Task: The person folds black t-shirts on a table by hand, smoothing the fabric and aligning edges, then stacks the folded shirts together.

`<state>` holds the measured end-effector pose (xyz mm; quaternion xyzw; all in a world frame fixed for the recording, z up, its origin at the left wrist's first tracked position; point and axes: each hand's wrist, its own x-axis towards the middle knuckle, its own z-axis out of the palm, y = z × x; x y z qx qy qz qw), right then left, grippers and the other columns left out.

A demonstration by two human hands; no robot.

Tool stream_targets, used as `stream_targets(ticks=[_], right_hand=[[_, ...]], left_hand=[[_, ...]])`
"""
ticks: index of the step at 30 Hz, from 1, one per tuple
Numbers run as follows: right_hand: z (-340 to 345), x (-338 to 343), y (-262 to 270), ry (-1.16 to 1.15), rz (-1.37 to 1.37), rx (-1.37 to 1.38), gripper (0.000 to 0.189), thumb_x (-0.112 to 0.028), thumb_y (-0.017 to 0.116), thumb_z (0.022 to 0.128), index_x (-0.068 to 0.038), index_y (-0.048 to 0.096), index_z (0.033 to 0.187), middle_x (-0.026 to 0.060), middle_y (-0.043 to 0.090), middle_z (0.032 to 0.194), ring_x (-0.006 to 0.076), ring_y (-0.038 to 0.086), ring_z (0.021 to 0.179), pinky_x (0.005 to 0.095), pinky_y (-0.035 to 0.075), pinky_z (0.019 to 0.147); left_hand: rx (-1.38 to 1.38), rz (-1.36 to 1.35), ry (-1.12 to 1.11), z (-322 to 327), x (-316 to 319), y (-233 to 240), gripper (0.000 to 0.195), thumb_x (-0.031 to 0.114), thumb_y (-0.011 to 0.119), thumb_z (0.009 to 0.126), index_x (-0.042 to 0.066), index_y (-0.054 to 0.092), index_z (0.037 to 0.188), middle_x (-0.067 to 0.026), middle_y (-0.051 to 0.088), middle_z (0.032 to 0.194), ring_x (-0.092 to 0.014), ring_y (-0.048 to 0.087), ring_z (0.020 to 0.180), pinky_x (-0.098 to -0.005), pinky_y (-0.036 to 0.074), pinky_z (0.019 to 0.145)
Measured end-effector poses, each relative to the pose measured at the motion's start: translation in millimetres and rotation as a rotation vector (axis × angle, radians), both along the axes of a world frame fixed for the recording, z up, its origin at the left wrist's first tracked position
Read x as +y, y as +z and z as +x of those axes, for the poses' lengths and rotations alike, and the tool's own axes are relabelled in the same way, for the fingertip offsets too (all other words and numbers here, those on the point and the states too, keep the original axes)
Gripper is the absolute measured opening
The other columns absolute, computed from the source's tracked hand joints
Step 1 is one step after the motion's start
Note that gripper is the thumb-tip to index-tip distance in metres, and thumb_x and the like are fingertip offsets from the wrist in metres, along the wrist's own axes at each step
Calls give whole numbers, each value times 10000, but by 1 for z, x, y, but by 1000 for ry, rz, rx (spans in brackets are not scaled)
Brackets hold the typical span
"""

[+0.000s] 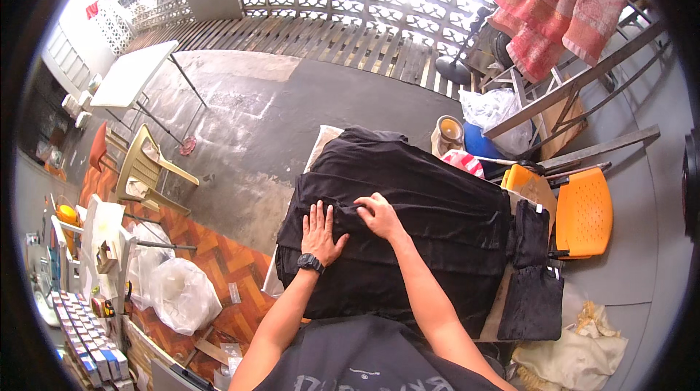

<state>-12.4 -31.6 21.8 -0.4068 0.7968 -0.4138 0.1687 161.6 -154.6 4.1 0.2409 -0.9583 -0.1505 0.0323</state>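
A large black cloth garment (pixel 432 188) lies spread over a table before me, its surface creased in long folds. My left hand (pixel 321 235), with a black wristwatch (pixel 310 262) on the wrist, rests flat on the cloth with the fingers spread. Close to its right, my right hand (pixel 378 216) has curled fingers, and thumb and forefinger pinch a small fold of the black cloth. At the right edge of the table sit two folded black garments (pixel 530 301), one overlapping the other, with small white tags.
An orange chair (pixel 584 213) stands right of the table, with cream cloth (pixel 574 355) below. Left are a plastic armchair (pixel 145 172), plastic bags (pixel 183 295) and stacked small boxes (pixel 90 336). Beyond the table are a bucket (pixel 448 134) and a hanging red towel (pixel 563 2).
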Motion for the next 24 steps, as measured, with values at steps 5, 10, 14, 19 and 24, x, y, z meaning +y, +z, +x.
stream_targets(ticks=[5,10,14,19,24], right_hand=[[7,-8,16,30,-1,142,363,-394,751,837,-116,714,1068,122,628,931,321,650,915,438,510,829],[-4,-11,0,-26,16,55,248,-292,744,868,-56,681,910,124,628,865,309,647,790,417,517,745],[-6,-16,0,-548,-217,44,302,-310,670,947,-13,620,922,142,657,810,279,659,716,385,518,678],[2,-16,5,-332,337,-52,453,-489,700,877,-37,704,886,156,691,784,342,702,825,439,532,756],[3,-5,9,-626,206,-140,415,-441,720,865,-33,651,841,158,696,811,337,699,833,442,531,755]], left_hand=[[26,5,-5,0,-1,-1,920,564,576,887,55,222,1568,-204,140,1641,-351,113,1527,-502,110,1227],[43,0,-9,-4,0,-1,916,562,571,889,56,222,1568,-205,139,1641,-353,114,1527,-504,110,1226],[50,-8,-2,-3,-1,-3,923,560,569,890,55,205,1572,-204,130,1643,-351,108,1528,-504,96,1227],[18,13,12,-2,-2,-4,943,573,554,894,54,166,1580,-204,102,1648,-351,76,1532,-504,66,1228],[61,13,94,0,-5,17,847,490,630,860,35,348,1517,-223,219,1613,-356,167,1514,-506,119,1220]])
